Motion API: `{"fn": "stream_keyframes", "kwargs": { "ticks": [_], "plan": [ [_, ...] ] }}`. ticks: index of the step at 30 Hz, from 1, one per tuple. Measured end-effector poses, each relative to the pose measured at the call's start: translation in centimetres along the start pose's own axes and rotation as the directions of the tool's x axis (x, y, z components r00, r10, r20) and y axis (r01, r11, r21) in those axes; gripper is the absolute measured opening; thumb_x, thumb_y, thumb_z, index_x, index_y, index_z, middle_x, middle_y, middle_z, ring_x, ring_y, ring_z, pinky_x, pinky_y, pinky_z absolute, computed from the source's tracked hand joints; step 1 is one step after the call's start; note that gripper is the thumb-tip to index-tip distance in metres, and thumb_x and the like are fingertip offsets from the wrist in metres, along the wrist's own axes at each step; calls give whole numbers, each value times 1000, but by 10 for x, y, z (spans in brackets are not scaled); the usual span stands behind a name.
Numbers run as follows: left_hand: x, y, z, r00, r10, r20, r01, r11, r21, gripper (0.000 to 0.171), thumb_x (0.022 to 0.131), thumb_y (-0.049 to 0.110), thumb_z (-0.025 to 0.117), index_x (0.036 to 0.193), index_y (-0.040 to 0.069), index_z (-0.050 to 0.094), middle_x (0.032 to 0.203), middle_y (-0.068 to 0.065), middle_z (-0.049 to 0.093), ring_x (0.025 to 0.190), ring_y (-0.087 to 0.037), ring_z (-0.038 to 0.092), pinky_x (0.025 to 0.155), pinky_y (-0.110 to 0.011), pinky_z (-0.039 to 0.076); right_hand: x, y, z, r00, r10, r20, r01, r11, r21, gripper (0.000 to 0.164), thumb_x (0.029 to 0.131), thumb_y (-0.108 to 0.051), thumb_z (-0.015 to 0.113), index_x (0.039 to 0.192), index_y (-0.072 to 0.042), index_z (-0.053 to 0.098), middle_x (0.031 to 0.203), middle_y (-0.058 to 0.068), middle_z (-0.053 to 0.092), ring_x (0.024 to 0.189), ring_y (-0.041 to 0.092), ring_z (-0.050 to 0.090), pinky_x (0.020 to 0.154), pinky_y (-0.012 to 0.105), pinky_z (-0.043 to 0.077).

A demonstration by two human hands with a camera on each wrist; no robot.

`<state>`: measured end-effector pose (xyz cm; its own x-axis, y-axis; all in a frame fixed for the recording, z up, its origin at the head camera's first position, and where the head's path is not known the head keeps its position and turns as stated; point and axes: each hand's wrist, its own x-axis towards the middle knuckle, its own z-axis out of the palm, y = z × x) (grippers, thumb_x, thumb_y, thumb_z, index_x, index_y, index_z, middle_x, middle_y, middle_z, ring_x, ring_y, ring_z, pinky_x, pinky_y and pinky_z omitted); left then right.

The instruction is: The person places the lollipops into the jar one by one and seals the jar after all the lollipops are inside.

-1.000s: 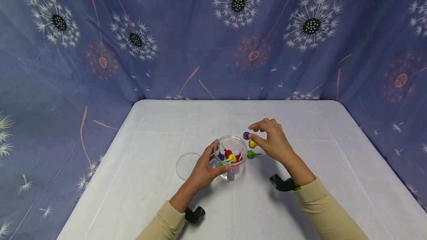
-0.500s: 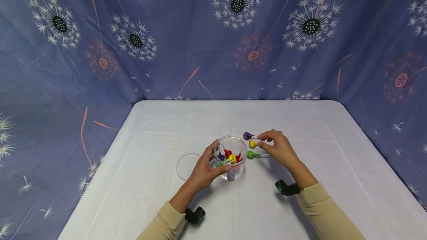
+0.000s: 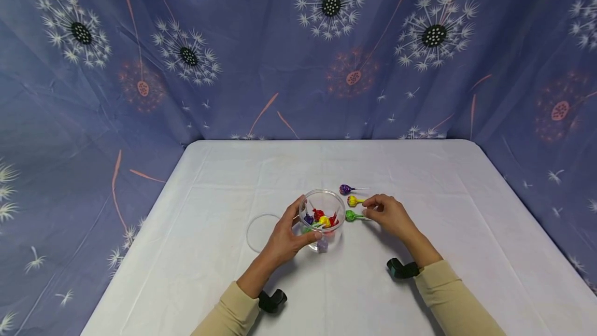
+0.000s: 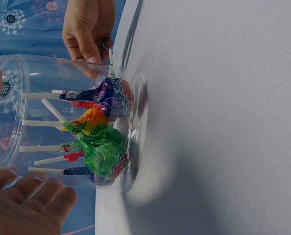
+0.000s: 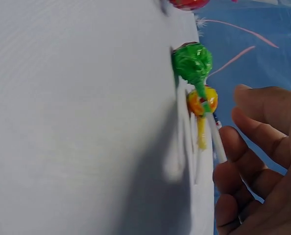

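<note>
In the head view my left hand holds a clear round plastic jar by its side, thumb in front and fingers behind. Several wrapped lollipops stand inside it, sticks up; a green lollipop shows nearest in the left wrist view. To the right of the jar lie three more: a purple lollipop, a yellow lollipop and a green lollipop, sticks pointing right. My right hand is by the green one's stick. In the right wrist view its bent thumb and fingers stand apart, not pinching the stick.
A clear ring-shaped rim, perhaps the jar's lid, lies left of the jar, partly behind my left hand. A white cloth covers the table, with a blue dandelion-print curtain behind and at both sides.
My right hand has moved from the purple lollipop past the yellow one, toward me, to the green one's stick. The left hand and jar have stayed put.
</note>
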<state>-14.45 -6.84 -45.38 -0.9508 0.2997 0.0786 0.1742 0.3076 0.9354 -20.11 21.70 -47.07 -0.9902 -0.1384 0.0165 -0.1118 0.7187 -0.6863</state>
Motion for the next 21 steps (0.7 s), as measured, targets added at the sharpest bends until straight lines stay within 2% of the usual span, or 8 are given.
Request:
{"fn": "stream_keyframes", "kwargs": {
  "ticks": [5,7,13,17,21],
  "plan": [
    [0,-4,0,1000,4,-3,-4,1000,9,89,78,29,77,149,24,24,151,-9,35,138,-31,37,113,-52,33,-3,6,4,1000,-5,10,5,1000,-7,16,85,-16,66,99,-10,69,90,6,64,78,15,53,67,26,42],
    [-1,-3,0,1000,5,-5,-5,1000,12,89,77,32,77,149,25,25,151,-8,36,138,-31,37,113,-51,33,-4,7,6,1000,-14,11,14,1000,-10,15,84,-16,67,98,-9,69,90,6,64,78,16,53,67,27,43],
    [-1,-2,0,1000,-21,-2,21,1000,20,91,77,40,75,150,26,23,151,-8,35,137,-34,38,112,-53,34,-5,11,9,1000,7,22,-7,1000,-9,13,85,-15,66,96,-10,70,98,9,67,89,22,62,74,32,50],
    [-1,-2,1,1000,-26,-6,26,999,21,90,78,39,75,150,26,23,151,-8,35,137,-34,38,112,-53,34,-6,11,8,1000,7,21,-7,1000,6,12,85,-12,63,94,-10,70,97,9,68,88,20,62,73,31,50],
    [-1,-1,1,1000,-11,-5,11,1000,15,88,78,33,76,149,25,24,151,-8,34,137,-34,37,112,-53,33,-7,11,8,1000,-26,8,26,1000,12,11,83,-11,62,91,-9,70,92,9,69,81,16,60,67,27,47]
  ]
}}
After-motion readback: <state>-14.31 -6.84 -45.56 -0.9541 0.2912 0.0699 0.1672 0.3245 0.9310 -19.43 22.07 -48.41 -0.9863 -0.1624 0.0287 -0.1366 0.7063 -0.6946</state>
